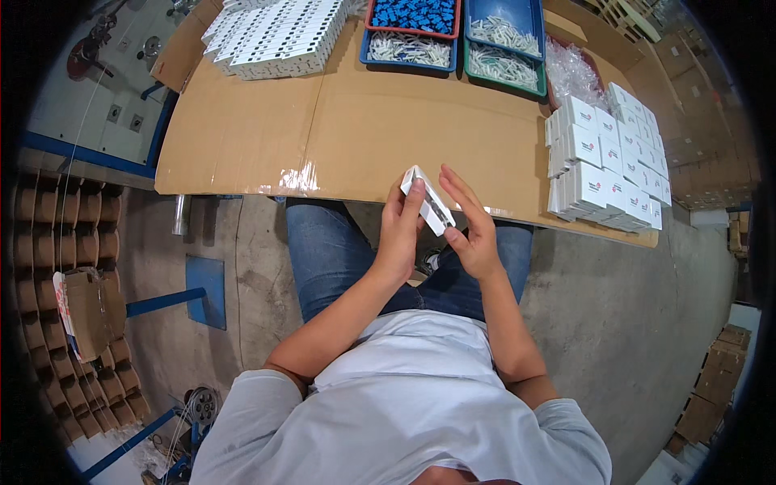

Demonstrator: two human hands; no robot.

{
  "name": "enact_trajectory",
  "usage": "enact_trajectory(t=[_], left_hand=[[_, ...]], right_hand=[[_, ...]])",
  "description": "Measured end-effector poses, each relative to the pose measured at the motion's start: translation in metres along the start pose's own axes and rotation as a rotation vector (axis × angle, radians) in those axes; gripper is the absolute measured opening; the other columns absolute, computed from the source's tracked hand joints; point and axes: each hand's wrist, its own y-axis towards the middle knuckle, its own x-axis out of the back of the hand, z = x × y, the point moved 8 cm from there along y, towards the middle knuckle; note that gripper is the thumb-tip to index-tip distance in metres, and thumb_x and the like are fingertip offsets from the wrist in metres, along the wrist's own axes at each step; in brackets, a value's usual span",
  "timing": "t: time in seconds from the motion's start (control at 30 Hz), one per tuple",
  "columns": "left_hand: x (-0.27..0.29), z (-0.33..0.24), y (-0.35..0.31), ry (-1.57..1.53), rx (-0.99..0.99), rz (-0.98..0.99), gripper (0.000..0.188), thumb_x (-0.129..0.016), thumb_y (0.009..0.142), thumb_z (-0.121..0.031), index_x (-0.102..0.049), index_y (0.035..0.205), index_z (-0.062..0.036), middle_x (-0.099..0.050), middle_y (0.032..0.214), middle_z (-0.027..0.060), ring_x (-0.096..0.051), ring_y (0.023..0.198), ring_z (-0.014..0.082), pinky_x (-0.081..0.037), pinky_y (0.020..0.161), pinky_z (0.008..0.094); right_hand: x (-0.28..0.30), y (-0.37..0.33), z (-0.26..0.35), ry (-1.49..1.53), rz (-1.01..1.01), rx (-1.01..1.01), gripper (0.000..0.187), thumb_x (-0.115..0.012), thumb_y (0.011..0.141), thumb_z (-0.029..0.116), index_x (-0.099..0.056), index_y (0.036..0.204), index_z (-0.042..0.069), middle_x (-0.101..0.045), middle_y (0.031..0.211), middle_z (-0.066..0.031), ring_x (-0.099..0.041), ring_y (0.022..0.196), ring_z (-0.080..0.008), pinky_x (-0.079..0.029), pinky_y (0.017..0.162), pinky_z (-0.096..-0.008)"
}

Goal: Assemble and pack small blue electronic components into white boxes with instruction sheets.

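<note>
A small white box (427,199) with an open flap is held over the near edge of the cardboard-covered table (339,129). My left hand (398,230) grips the box from the left side and below. My right hand (470,226) touches its right end, fingers spread upward along it. Both hands hover above my lap, in blue jeans.
A stack of finished white boxes (610,162) fills the table's right end. Flat white box blanks (275,32) lie at the far left. Trays at the back hold blue parts (414,14) and white parts (503,61). A clear plastic bag (571,73) sits beside them. Cardboard dividers (65,267) stand at the left.
</note>
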Motion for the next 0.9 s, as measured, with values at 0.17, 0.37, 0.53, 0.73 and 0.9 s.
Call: enact_trajectory(t=[0.17,0.37,0.53,0.73,0.9], left_hand=[[-0.007,-0.008,-0.001,0.014,-0.144,0.113,0.058,-0.07,0.099,-0.026,-0.046,0.145,-0.0014,-0.056,0.13,0.0063,-0.056,0.119,0.013,-0.046,0.102,0.0308],[-0.006,-0.015,-0.001,0.13,-0.164,0.127,0.06,-0.075,0.096,-0.021,-0.047,0.144,0.0014,-0.058,0.13,0.008,-0.059,0.115,0.0133,-0.048,0.1,0.0282],[-0.003,-0.012,-0.003,0.121,-0.188,0.133,0.058,-0.074,0.097,-0.023,-0.048,0.142,0.002,-0.062,0.122,0.0064,-0.061,0.109,0.0121,-0.049,0.097,0.0272],[-0.005,-0.013,-0.006,0.146,-0.207,0.159,0.053,-0.071,0.099,-0.027,-0.05,0.139,0.001,-0.064,0.118,0.0051,-0.061,0.105,0.0102,-0.049,0.093,0.026],[-0.004,-0.009,-0.006,0.134,-0.211,0.172,0.051,-0.07,0.1,-0.027,-0.051,0.138,0.0007,-0.064,0.117,0.0045,-0.061,0.105,0.0097,-0.049,0.092,0.0261]], right_hand=[[0.001,-0.003,-0.007,0.036,-0.024,-0.133,0.05,-0.066,0.099,0.024,-0.056,0.142,0.0,-0.056,0.147,-0.0192,-0.053,0.137,-0.0318,-0.039,0.114,-0.0397],[0.003,-0.004,-0.006,0.058,-0.018,-0.242,0.041,-0.058,0.104,0.017,-0.057,0.141,0.0,-0.064,0.137,-0.0169,-0.063,0.126,-0.028,-0.046,0.106,-0.0345],[-0.002,-0.002,-0.005,-0.034,0.036,-0.237,0.037,-0.052,0.107,0.016,-0.058,0.141,0.001,-0.064,0.137,-0.018,-0.065,0.123,-0.0283,-0.049,0.102,-0.0344],[-0.001,-0.001,-0.003,-0.027,0.017,-0.238,0.037,-0.05,0.108,0.02,-0.061,0.138,0.001,-0.067,0.133,-0.0172,-0.067,0.118,-0.0253,-0.05,0.099,-0.0332],[0.001,-0.001,-0.004,-0.038,0.0,-0.218,0.037,-0.05,0.109,0.023,-0.062,0.136,0.001,-0.071,0.126,-0.0159,-0.069,0.11,-0.0214,-0.051,0.095,-0.0316]])
